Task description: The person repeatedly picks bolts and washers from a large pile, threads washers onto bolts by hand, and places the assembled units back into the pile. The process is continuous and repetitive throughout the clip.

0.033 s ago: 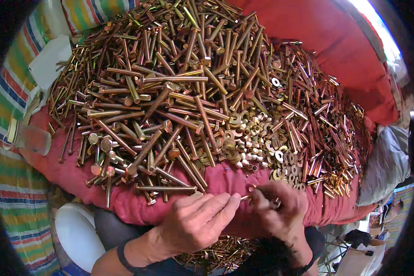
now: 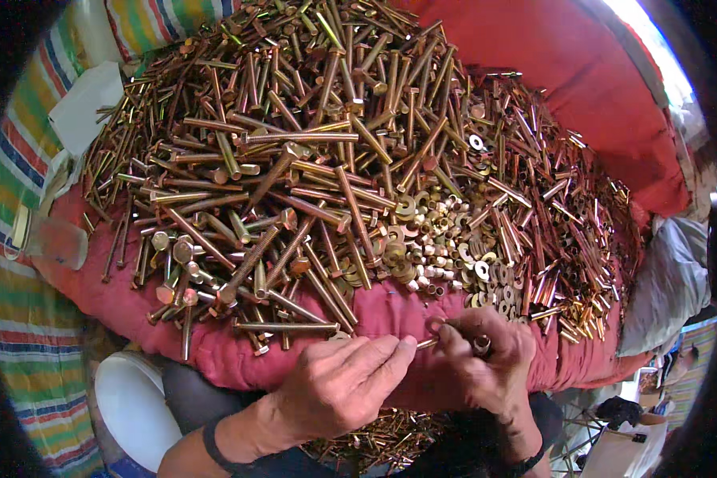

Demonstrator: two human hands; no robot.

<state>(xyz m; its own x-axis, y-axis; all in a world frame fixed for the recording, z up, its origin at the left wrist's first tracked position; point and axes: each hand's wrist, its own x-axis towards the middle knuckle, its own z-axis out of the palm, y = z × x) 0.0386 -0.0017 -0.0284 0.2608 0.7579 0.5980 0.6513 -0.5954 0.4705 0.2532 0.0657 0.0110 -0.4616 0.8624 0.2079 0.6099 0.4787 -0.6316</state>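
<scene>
My left hand point(image 2: 342, 378) is closed round a bolt point(image 2: 427, 344); only a short length of its shank pokes out past the fingertips, and the rest is hidden. Close by on the right, my right hand point(image 2: 490, 354) pinches a flat ring that looks like a washer point(image 2: 436, 323) between thumb and forefinger, near the bolt's end. A small metal nut or sleeve point(image 2: 481, 344) shows in its curled fingers. Beyond both hands lies a big heap of bronze-coloured bolts point(image 2: 311, 167), with small pale nuts or sleeves point(image 2: 438, 247) and washers point(image 2: 486, 271) at its near middle.
Thinner bolt-like pieces point(image 2: 558, 223) cover the right side of the red padded cloth point(image 2: 374, 307). A clear plastic jar point(image 2: 60, 241) lies at the left, near a white box point(image 2: 88, 107). A white bucket point(image 2: 135, 402) stands lower left. More bolts point(image 2: 366, 442) lie below my wrists.
My right hand has shifted slightly and its fingers look sharper now; the small metal piece in them shows more plainly. My left hand stays put.
</scene>
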